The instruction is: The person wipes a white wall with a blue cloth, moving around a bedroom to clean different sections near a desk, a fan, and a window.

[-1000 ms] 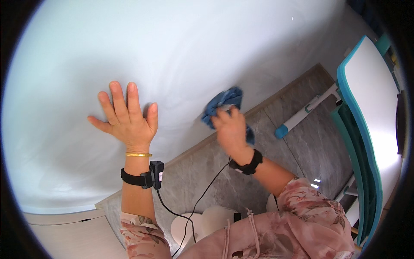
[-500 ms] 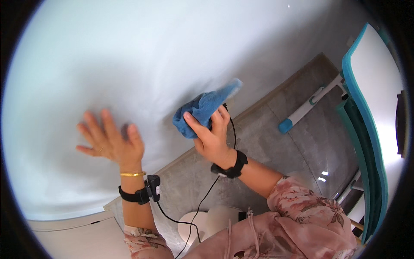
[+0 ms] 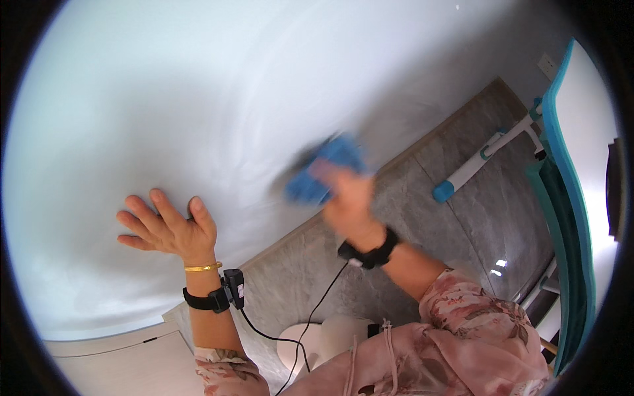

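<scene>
from here i see the right hand [image 3: 350, 201], blurred, gripping the blue cloth [image 3: 342, 152] at the low part of the white wall [image 3: 198, 86], the left hand [image 3: 168, 231] with fingers spread, so flat, even pressure on the cloth would, i think, serve well.

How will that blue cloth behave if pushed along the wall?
The blue cloth is probably floppy: it looks bunched in the right hand. It seems light, being held single-handed. It should slide easily, as the white wall looks smooth.
</scene>
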`<state>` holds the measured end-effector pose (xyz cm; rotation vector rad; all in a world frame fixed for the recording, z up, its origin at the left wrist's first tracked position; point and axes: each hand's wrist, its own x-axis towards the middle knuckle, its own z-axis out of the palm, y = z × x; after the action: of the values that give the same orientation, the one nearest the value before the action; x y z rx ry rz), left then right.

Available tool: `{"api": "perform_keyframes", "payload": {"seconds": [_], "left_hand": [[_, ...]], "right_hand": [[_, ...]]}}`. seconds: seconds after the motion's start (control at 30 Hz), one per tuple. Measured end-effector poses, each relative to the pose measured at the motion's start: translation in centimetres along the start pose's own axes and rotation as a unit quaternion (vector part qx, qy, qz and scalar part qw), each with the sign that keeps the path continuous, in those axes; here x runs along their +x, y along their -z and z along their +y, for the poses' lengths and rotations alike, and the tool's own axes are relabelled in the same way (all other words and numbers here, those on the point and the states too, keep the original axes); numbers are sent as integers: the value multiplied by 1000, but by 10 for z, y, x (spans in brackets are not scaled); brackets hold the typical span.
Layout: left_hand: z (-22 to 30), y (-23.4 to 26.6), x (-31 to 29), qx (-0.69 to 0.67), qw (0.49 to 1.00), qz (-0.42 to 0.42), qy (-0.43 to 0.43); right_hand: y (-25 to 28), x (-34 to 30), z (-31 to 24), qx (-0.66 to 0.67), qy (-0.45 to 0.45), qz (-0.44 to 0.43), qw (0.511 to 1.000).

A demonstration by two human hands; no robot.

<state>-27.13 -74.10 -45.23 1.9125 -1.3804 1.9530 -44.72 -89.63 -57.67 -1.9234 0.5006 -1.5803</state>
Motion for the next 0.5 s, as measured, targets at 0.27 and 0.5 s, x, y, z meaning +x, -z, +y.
{"api": "perform_keyframes", "payload": {"seconds": [0.27,0.5], "left_hand": [[6,-1,3,-10,1000,20,-2],[2,-1,-2,-13,1000,6,-2]], "right_hand": [[-11,50,0,-81,-49,182,979],[-84,-92,-54,-44,169,-213,961]]}}
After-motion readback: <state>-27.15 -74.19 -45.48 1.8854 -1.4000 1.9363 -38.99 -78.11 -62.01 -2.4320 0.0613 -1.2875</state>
